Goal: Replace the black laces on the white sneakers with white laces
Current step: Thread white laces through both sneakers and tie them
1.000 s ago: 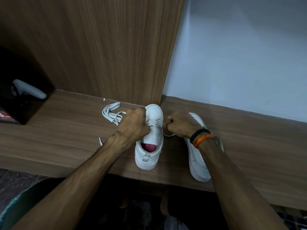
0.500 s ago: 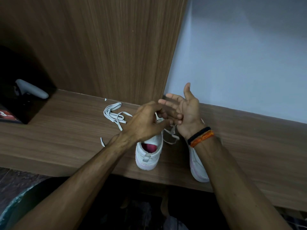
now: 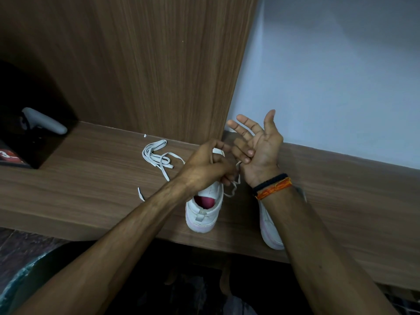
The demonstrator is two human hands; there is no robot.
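Note:
Two white sneakers stand on the wooden shelf [image 3: 91,183], heels toward me. The left sneaker [image 3: 204,212] shows a red insole, and a white lace [image 3: 233,189] hangs from its right side. My left hand [image 3: 204,171] hovers over its tongue with fingers curled, pinching that lace. My right hand [image 3: 256,146] is raised above the shoes, palm toward me, fingers spread and holding nothing. Its forearm covers most of the right sneaker [image 3: 270,233]. A loose bundle of white lace [image 3: 159,155] lies on the shelf to the left.
A brown wooden panel [image 3: 147,64] rises behind the shelf, beside a pale blue wall [image 3: 341,76]. A dark recess at the far left holds a grey handle-shaped object [image 3: 43,121]. The shelf's front edge runs just below the sneakers' heels.
Both hands had been gripping lace ends down at the left sneaker. My right hand let go and rose with its fingers spread; my left hand lifted slightly, still holding the lace.

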